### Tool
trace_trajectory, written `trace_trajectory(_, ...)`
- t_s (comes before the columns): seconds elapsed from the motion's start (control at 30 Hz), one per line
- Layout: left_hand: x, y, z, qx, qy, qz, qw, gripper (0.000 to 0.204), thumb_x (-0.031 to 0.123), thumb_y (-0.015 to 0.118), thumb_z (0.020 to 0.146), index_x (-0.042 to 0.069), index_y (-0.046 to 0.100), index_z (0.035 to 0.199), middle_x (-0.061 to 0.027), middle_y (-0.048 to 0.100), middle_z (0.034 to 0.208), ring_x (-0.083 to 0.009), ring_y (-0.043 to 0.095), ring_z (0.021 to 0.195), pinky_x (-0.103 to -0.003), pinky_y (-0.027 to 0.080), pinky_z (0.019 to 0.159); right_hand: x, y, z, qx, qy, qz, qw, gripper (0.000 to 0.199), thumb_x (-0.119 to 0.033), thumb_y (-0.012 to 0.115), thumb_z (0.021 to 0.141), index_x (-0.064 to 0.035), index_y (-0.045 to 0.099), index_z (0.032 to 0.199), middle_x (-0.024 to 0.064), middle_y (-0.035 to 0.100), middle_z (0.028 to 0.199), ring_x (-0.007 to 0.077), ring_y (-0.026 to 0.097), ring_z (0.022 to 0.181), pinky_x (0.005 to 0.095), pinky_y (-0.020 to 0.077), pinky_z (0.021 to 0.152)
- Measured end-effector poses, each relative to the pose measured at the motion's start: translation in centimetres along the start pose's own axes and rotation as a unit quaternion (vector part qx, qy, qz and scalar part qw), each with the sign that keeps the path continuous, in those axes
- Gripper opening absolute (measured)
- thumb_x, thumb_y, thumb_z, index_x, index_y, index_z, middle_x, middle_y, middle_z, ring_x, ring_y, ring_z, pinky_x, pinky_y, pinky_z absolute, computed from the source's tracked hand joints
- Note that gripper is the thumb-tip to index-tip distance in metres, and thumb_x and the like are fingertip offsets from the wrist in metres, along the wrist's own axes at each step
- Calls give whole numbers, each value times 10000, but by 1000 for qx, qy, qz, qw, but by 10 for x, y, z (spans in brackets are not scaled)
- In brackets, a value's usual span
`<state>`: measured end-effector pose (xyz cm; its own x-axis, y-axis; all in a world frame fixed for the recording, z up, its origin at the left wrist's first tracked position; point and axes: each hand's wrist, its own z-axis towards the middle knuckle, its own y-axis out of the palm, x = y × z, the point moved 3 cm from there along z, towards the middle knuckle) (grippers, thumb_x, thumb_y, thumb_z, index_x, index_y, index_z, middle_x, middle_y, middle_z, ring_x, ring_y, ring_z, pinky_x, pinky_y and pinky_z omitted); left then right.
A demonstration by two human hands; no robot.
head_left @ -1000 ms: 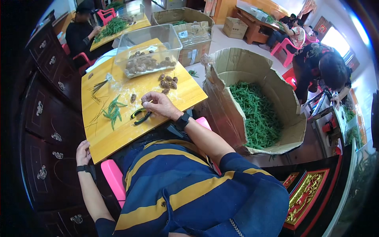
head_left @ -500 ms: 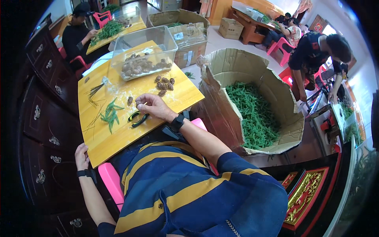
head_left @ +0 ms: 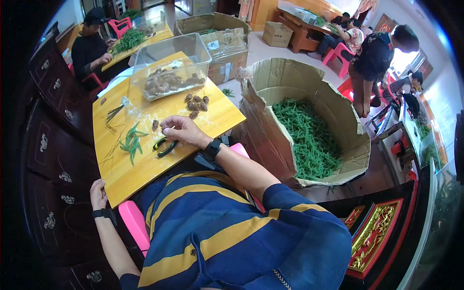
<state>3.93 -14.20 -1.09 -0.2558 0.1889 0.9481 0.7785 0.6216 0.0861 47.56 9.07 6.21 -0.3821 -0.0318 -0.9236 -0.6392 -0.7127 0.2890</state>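
My right hand is over the yellow wooden tabletop, its thumb and fingertips pinched together. What they hold, if anything, is too small to make out. A brown pine cone lies just left of those fingertips. Black-and-yellow pliers rest below the hand, handles spread. Further left lies a green artificial sprig. My left hand is at the near left corner of the tabletop, fingers bent against its edge. Several more pine cones sit in a group beyond my right hand.
A clear plastic bin of pine cones stands at the table's far end. Thin dark wire stems lie to the left. A large cardboard box holds green sprigs at right. Dark drawers flank the left. Several people work nearby.
My right hand has shifted slightly, its fingers still pinched. My left hand stays at the table corner. The view has moved a little, and the person at right has changed posture.
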Motion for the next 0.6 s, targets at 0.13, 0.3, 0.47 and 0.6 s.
trace_trajectory(0.13, 6, 11, -3, 2, 6, 0, 1000, 145, 118, 588, 926, 60, 599, 1058, -32, 674, 912, -132, 656, 724, -261, 545, 606, 2, -1, 0, -4, 6, -8, 1000, 283, -138, 689, 934, -36, 640, 1194, -6, 643, 934, 76, 618, 769, 226, 536, 673)
trace_trajectory(0.3, 13, 16, 4, -19, 25, 11, 999, 151, 108, 581, 923, 57, 595, 1065, -32, 669, 915, -137, 661, 744, -271, 555, 632, 3, 1, 2, 7, 1, -25, 1000, 281, -137, 691, 933, -35, 639, 1189, -3, 646, 946, 77, 620, 765, 227, 539, 683)
trace_trajectory(0.47, 3, 19, 7, -18, 25, -9, 999, 162, 100, 579, 917, 45, 599, 1068, -48, 671, 930, -147, 665, 770, -277, 555, 646, 5, -9, 5, 1, 12, -28, 1000, 293, -149, 692, 937, -30, 627, 1196, 8, 652, 980, 87, 632, 806, 239, 550, 710)
trace_trajectory(0.6, 5, 21, -11, -18, 45, -21, 999, 167, 96, 585, 907, 28, 612, 1057, -63, 670, 929, -161, 664, 795, -281, 550, 661, 2, 2, 4, -27, 15, -42, 999, 295, -125, 683, 946, -23, 603, 1210, 17, 642, 992, 101, 628, 852, 262, 551, 728)
